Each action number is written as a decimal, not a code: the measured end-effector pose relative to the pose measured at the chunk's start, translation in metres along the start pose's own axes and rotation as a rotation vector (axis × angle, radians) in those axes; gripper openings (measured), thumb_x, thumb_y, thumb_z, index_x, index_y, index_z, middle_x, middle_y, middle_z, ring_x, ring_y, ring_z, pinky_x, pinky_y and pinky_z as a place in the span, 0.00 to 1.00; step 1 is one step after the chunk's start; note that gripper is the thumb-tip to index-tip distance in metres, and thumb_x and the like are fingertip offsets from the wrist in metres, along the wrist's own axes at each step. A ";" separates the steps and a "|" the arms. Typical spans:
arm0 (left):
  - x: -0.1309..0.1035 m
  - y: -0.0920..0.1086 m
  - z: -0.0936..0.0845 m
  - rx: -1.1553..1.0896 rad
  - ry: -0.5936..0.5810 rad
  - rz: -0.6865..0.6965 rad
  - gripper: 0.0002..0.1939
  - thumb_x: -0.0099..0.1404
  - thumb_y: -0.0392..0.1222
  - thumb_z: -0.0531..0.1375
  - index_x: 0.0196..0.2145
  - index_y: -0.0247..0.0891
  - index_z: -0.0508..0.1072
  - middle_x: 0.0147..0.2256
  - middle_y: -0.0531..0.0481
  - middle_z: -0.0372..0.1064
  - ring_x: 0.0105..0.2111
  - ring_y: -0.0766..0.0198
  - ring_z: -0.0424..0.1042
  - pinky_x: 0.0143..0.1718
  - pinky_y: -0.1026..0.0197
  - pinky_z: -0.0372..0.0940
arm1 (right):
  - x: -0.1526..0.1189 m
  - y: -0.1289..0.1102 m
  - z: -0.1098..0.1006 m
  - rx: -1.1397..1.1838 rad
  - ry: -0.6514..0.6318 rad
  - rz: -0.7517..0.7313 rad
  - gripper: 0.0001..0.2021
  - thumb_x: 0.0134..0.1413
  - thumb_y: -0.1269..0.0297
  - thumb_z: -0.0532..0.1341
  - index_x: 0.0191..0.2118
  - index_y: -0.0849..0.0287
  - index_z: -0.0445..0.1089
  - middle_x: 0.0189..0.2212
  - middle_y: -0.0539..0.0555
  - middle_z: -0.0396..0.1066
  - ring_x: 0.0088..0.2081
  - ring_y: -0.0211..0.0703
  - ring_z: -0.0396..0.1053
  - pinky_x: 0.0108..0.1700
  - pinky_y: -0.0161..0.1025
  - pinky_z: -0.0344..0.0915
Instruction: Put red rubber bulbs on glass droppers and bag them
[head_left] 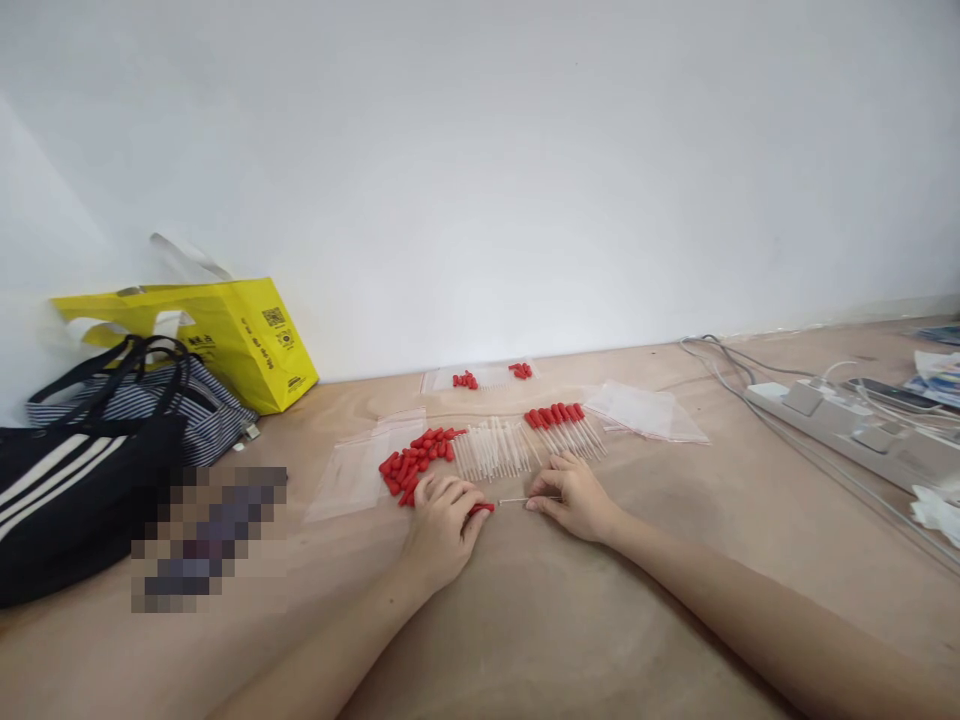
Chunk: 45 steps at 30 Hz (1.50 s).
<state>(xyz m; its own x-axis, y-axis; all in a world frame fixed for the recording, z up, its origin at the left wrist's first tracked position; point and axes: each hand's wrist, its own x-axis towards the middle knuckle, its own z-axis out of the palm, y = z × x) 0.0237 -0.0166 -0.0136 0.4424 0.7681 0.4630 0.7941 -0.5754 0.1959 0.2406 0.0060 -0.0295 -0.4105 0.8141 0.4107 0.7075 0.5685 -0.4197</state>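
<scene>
My left hand (446, 515) pinches a small red handle-like piece (484, 508), its end pointing right. Facing it, my right hand (571, 495) grips a thin pale rod (514, 500); the rod's tip is close to the red piece, with a small gap between them. Just behind my left hand lies a heap of red pieces (420, 458). Thin translucent rods (491, 450) are spread side by side in the middle. To their right, several rods with red ends (559, 415) form a slanted row behind my right hand.
Clear zip bags lie left (349, 470) and right (649, 412), and another bag (491, 376) with red pieces is by the wall. A yellow bag (255, 345) and a black bag (90, 490) stand left. A power strip (847, 430) with cables sits right.
</scene>
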 end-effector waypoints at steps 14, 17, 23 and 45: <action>-0.002 -0.002 0.000 -0.048 0.004 -0.041 0.04 0.62 0.38 0.50 0.34 0.41 0.64 0.32 0.54 0.71 0.37 0.61 0.67 0.51 0.44 0.39 | -0.004 -0.022 0.005 0.014 0.112 0.002 0.05 0.53 0.69 0.55 0.27 0.59 0.64 0.26 0.50 0.69 0.34 0.40 0.61 0.40 0.41 0.44; -0.001 -0.001 0.001 -0.045 0.021 -0.033 0.05 0.62 0.38 0.51 0.34 0.41 0.65 0.32 0.54 0.71 0.37 0.61 0.67 0.51 0.44 0.39 | -0.005 -0.023 0.005 0.014 0.106 -0.038 0.05 0.53 0.68 0.54 0.29 0.59 0.65 0.26 0.50 0.70 0.34 0.40 0.60 0.40 0.41 0.44; -0.002 0.000 0.003 -0.041 0.042 -0.008 0.07 0.62 0.39 0.51 0.36 0.43 0.68 0.30 0.54 0.72 0.36 0.61 0.67 0.50 0.45 0.40 | -0.006 -0.022 0.007 -0.041 0.101 -0.179 0.09 0.55 0.67 0.52 0.37 0.56 0.69 0.28 0.52 0.70 0.33 0.40 0.57 0.38 0.41 0.44; -0.006 0.017 -0.005 -0.141 0.095 0.077 0.06 0.60 0.39 0.53 0.28 0.42 0.69 0.26 0.56 0.72 0.32 0.63 0.68 0.52 0.46 0.38 | -0.011 -0.030 0.008 -0.131 0.204 -0.416 0.10 0.49 0.75 0.49 0.30 0.61 0.66 0.22 0.52 0.62 0.31 0.40 0.52 0.35 0.39 0.46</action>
<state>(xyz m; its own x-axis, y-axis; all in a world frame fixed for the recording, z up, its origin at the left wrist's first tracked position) 0.0325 -0.0328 -0.0083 0.4530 0.6938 0.5599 0.6898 -0.6706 0.2729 0.2195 -0.0190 -0.0286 -0.5622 0.4737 0.6778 0.5792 0.8106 -0.0862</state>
